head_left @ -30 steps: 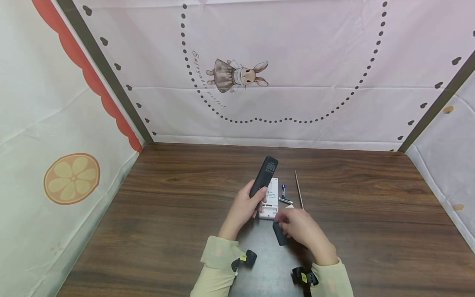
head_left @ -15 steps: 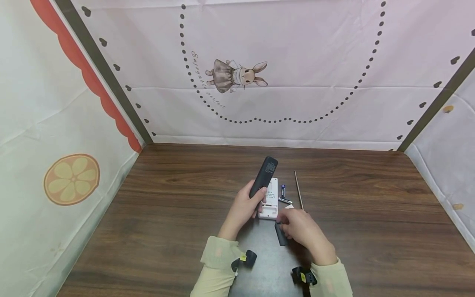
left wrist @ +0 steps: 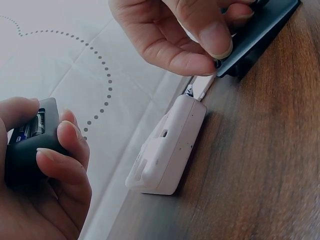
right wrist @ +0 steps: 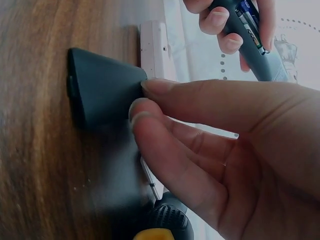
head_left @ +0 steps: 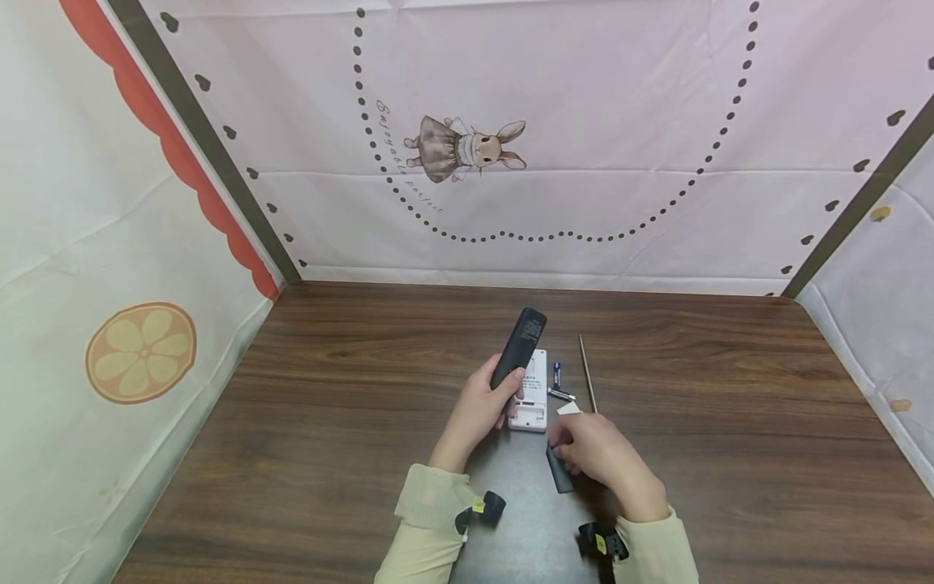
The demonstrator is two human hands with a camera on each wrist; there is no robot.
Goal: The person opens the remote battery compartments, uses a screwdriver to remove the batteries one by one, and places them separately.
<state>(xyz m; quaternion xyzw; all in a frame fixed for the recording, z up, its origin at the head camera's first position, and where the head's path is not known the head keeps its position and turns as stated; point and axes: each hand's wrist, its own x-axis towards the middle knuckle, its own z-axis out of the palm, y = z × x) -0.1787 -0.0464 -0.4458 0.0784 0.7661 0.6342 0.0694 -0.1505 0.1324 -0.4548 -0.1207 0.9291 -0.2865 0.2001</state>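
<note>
1. While the left hand curls its fingers round the black remote, batteries show in its uncovered compartment.
2. The right hand pinches a black cover by one edge between its fingers, tilted and apart from that remote; whether it touches the desk, I cannot tell.
3. Back up on the desk, the white remote lies beside the left hand.
4. Two loose batteries, a white piece and a screwdriver lie to its right.
</note>
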